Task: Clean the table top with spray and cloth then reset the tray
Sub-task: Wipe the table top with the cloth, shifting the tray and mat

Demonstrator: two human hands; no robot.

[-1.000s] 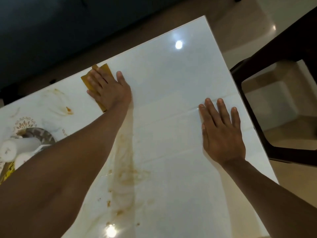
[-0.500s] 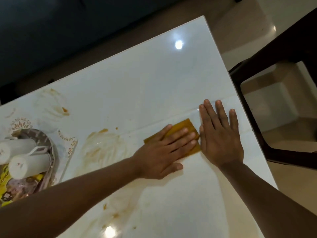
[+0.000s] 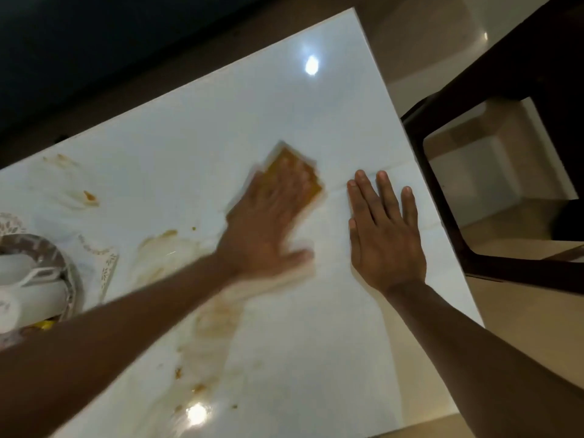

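Observation:
My left hand [image 3: 268, 222] presses flat on a yellow-brown cloth [image 3: 311, 178] at the middle of the glossy white table top [image 3: 221, 128]; hand and cloth are blurred by motion. My right hand [image 3: 384, 235] lies flat, fingers straight, on the table just right of the cloth, holding nothing. Brown smears [image 3: 164, 248] stain the surface left of and below my left hand. A round patterned tray [image 3: 68, 279] with white containers [image 3: 28, 295] sits at the left edge, partly hidden by my left forearm.
A dark chair frame [image 3: 448, 216] stands close against the table's right edge. A dark sofa [image 3: 94, 42] runs along the far side. More brown stains [image 3: 90, 196] mark the far left of the table. Tiled floor shows on the right.
My left hand swept the cloth from the far left to beside my right hand, and has now moved it slightly up and away. My right hand has stayed in place.

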